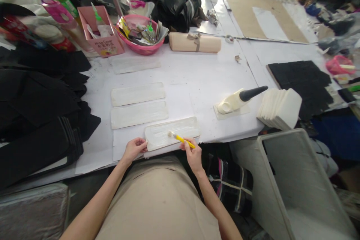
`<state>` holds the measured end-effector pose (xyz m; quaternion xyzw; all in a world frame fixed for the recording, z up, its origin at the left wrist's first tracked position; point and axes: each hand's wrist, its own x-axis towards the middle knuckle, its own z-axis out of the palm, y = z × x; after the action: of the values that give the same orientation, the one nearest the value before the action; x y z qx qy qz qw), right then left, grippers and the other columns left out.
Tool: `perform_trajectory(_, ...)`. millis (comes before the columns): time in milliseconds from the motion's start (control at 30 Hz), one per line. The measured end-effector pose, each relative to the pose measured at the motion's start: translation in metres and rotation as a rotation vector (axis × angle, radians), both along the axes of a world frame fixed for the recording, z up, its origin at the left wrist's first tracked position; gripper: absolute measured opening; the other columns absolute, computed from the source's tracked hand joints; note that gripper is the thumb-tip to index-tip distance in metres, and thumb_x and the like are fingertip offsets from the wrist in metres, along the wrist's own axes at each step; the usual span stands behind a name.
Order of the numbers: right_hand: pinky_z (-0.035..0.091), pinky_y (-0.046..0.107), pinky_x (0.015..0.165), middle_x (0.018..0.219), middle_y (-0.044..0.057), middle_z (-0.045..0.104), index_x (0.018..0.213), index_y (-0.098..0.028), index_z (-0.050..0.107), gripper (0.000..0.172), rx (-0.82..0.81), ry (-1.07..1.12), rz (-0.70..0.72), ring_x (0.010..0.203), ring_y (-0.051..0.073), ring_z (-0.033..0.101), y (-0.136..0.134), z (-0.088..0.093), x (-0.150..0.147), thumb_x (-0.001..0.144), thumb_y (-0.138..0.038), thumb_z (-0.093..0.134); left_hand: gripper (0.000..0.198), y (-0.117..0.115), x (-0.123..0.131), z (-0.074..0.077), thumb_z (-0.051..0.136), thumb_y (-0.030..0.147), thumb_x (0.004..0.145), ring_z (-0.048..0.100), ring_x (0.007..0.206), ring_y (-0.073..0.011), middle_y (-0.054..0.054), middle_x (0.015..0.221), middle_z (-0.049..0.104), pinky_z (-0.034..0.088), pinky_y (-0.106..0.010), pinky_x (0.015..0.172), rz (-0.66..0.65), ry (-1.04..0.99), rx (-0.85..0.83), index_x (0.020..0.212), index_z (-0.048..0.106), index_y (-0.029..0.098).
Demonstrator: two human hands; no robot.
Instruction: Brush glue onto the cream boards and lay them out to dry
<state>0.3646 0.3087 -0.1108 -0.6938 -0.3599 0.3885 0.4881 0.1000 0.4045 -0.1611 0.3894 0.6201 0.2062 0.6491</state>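
My right hand [193, 153] pinches a small brush with a yellow handle [182, 140]. Its white bristles rest on a long white strip [171, 133] that lies at the near edge of the white table [197, 82]. My left hand [134, 147] presses the strip's left end with its fingertips, fingers curled. Two more white strips [137, 93] [139, 114] lie side by side just beyond, and a fainter one [135, 63] lies farther back.
A stack of white pieces [279, 108] and a white holder with a black cone [242, 99] sit to the right. Black fabric [39, 112] is piled on the left, black pieces [303, 82] at right. A pink bowl [140, 35], pink box [99, 32], beige roll [195, 42] stand behind.
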Motion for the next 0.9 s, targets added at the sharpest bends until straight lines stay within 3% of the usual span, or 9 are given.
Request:
perform_trajectory(133,0.060,0.033,0.067,0.074,0.006,0.069,0.101,-0.013,0.062,0.033,0.004,-0.126,-0.221,0.067,0.020,0.070,0.004,-0.010,0.036,0.090,-0.043,0.054,0.044,0.000,0.000,-0.002,0.078,0.053,0.057,0.060,0.049,-0.0137,-0.002,0.051,0.066,0.049,-0.023,0.051,-0.002,0.015,0.006,0.068,0.060,0.015)
perform_trajectory(233,0.059,0.035,0.069,0.079,0.008,0.070,0.104,-0.012,0.062,0.035,0.035,-0.338,-0.391,0.069,0.021,0.071,0.001,0.001,0.070,0.090,-0.043,0.054,0.044,0.000,0.000,-0.003,0.079,0.054,0.056,0.060,0.049,-0.0138,-0.002,0.051,0.065,0.049,-0.023,0.051,0.009,0.009,0.003,0.068,0.060,0.015)
perform_trajectory(300,0.059,0.035,0.074,0.085,0.008,0.071,0.107,-0.014,0.062,0.032,0.071,-0.360,-0.337,0.075,0.021,0.071,0.001,0.010,0.065,0.091,-0.041,0.054,0.045,0.000,0.000,-0.003,0.079,0.054,0.056,0.060,0.049,-0.0137,-0.002,0.051,0.065,0.050,-0.023,0.051,0.010,0.001,-0.004,0.068,0.060,0.015)
perform_trajectory(400,0.059,0.032,0.074,0.085,0.007,0.071,0.106,-0.017,0.062,0.027,0.082,-0.160,-0.117,0.078,0.019,0.071,0.009,0.012,0.015,0.093,-0.038,0.053,0.044,0.001,0.000,-0.001,0.079,0.053,0.057,0.061,0.050,-0.0138,-0.002,0.052,0.066,0.050,-0.023,0.052,0.004,-0.001,-0.004,0.068,0.060,0.015)
perform_trajectory(500,0.059,0.030,0.067,0.080,0.005,0.071,0.105,-0.017,0.062,0.028,0.030,0.073,0.080,0.072,0.019,0.071,0.022,-0.003,-0.035,0.093,-0.041,0.052,0.043,0.000,0.000,0.000,0.079,0.053,0.057,0.061,0.050,-0.0141,-0.002,0.053,0.066,0.050,-0.024,0.052,-0.001,0.000,-0.008,0.068,0.060,0.015)
perform_trajectory(567,0.059,0.030,0.066,0.078,0.004,0.070,0.103,-0.017,0.063,0.029,0.007,0.123,0.114,0.070,0.019,0.071,0.030,-0.016,-0.039,0.092,-0.043,0.054,0.044,0.000,0.000,0.000,0.079,0.053,0.056,0.061,0.050,-0.0140,-0.002,0.053,0.066,0.050,-0.024,0.052,0.002,0.001,-0.013,0.068,0.060,0.015)
perform_trajectory(667,0.059,0.032,0.066,0.074,0.004,0.069,0.100,-0.015,0.062,0.033,0.019,0.028,-0.134,0.067,0.019,0.070,0.036,-0.025,0.003,0.090,-0.045,0.054,0.044,0.000,0.001,-0.001,0.079,0.053,0.057,0.060,0.049,-0.0137,-0.001,0.052,0.065,0.050,-0.023,0.051,0.009,0.003,-0.003,0.068,0.060,0.015)
perform_trajectory(767,0.060,0.035,0.067,0.075,0.006,0.069,0.100,-0.013,0.060,0.036,0.064,-0.164,-0.444,0.066,0.019,0.070,0.033,-0.018,0.055,0.088,-0.046,0.055,0.043,0.000,0.001,-0.002,0.078,0.053,0.057,0.060,0.049,-0.0134,-0.001,0.052,0.065,0.049,-0.023,0.051,0.010,-0.001,-0.004,0.068,0.060,0.015)
perform_trajectory(900,0.059,0.037,0.073,0.082,0.007,0.070,0.105,-0.014,0.060,0.034,0.131,-0.230,-0.396,0.073,0.020,0.070,0.025,-0.005,0.048,0.090,-0.044,0.054,0.043,0.001,0.000,-0.001,0.078,0.053,0.057,0.061,0.049,-0.0137,-0.001,0.052,0.065,0.050,-0.023,0.052,-0.002,-0.003,-0.010,0.067,0.060,0.016)
